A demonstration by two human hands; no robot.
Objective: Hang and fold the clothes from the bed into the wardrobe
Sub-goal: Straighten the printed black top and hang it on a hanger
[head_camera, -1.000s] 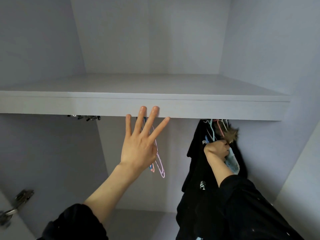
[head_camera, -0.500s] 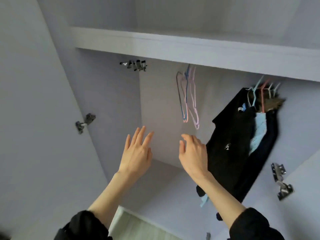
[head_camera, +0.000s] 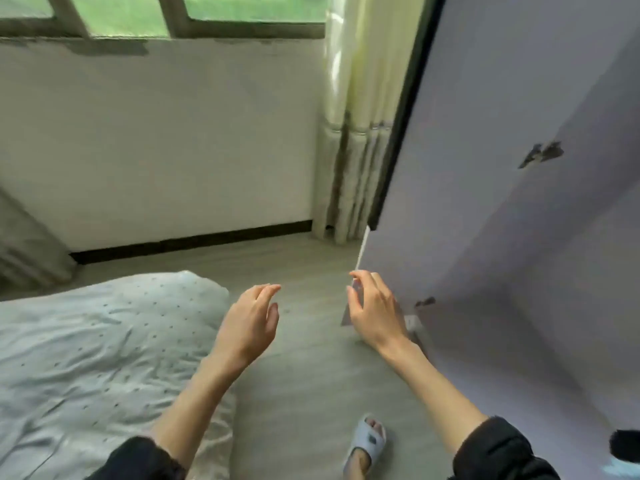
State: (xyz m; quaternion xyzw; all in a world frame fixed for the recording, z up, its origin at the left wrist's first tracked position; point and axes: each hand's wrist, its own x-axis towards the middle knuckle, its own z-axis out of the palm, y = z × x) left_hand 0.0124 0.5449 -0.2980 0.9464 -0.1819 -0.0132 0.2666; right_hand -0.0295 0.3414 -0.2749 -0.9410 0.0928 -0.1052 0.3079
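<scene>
My left hand point(head_camera: 247, 323) hovers over the floor just past the bed's corner, fingers loosely curled, holding nothing. My right hand point(head_camera: 375, 311) is raised beside the lower edge of the open wardrobe door point(head_camera: 485, 168), fingers relaxed and empty. The bed point(head_camera: 97, 358), covered by a pale dotted sheet, fills the lower left; no clothes show on the visible part. A bit of dark garment point(head_camera: 625, 446) shows at the far right edge, inside the wardrobe.
Grey floor point(head_camera: 304, 375) runs between bed and wardrobe. My foot in a pale slipper point(head_camera: 367, 445) stands on it. A white wall with a dark skirting, a window and a pale curtain point(head_camera: 353, 133) lie ahead. Hinges point(head_camera: 542, 154) sit on the door's inner face.
The view has swung from the wardrobe's interior down and left to the bed and floor. My right hand let go of the hung black garment; both hands dropped, empty.
</scene>
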